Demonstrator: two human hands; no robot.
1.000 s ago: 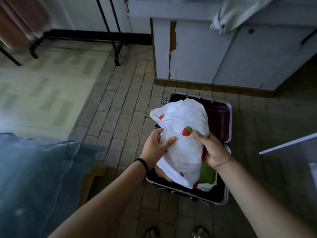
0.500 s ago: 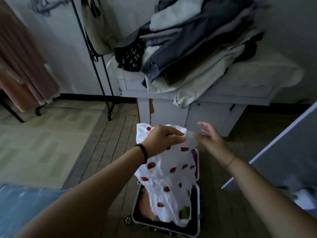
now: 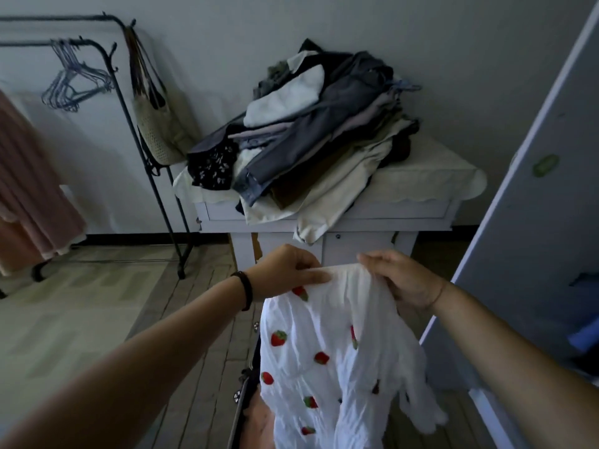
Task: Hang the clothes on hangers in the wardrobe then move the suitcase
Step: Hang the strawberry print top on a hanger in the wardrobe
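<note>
The near garment (image 3: 330, 351) is white, dotted with red strawberries with green tops. A black band (image 3: 247, 290) rings the left wrist. The far bench (image 3: 389, 217) is white under a cream cover (image 3: 437, 179). Its pile (image 3: 311, 137) mixes slate grey, white, beige and one black piece with small white flowers. Far left, pink clothes (image 3: 29, 189) hang by a black rack (image 3: 64, 17) and a beige bag (image 3: 155, 131). The right door (image 3: 534, 238) is pale blue-grey with a green spot (image 3: 546, 164).

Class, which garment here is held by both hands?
The white strawberry-print garment, top edge held by left hand and right hand; others sit in a pile on the table.
</note>
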